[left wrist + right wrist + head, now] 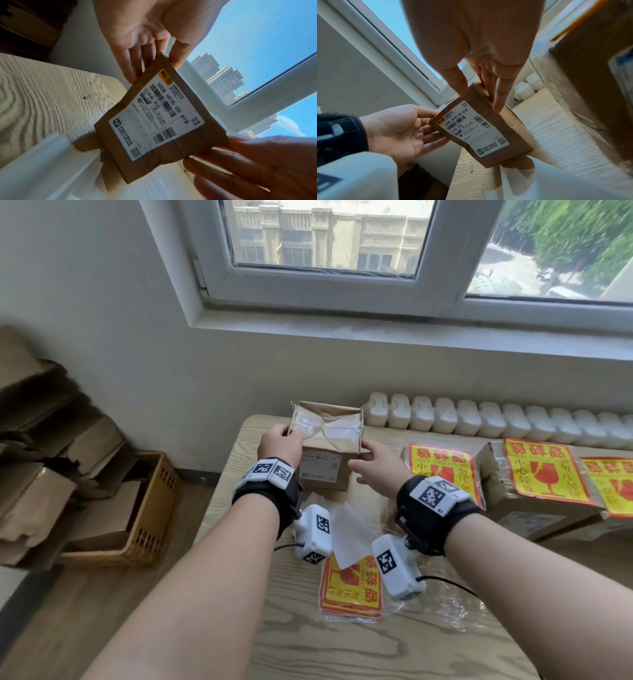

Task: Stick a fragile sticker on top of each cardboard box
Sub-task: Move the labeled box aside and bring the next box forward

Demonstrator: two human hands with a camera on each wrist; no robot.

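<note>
A small brown cardboard box (pixel 327 448) with taped top and a white shipping label (pixel 157 119) facing me is held between both hands at the far left of the table. My left hand (pixel 279 440) pinches its upper left corner, thumb one side, fingers along the other (pixel 153 67). My right hand (pixel 371 462) pinches the upper right corner (pixel 479 100). The box (pixel 481 134) looks tilted, slightly off the tabletop. A stack of red-and-yellow fragile stickers (pixel 351 590) lies near me, with a white backing sheet (pixel 349 529) on it.
Two larger boxes bearing fragile stickers (pixel 442 470) (pixel 544 470) stand at the right of the wooden table (pixel 342 645). A white radiator (pixel 479 419) runs behind under the window. A wicker basket (pixel 150 508) and flattened cardboard sit left on the floor.
</note>
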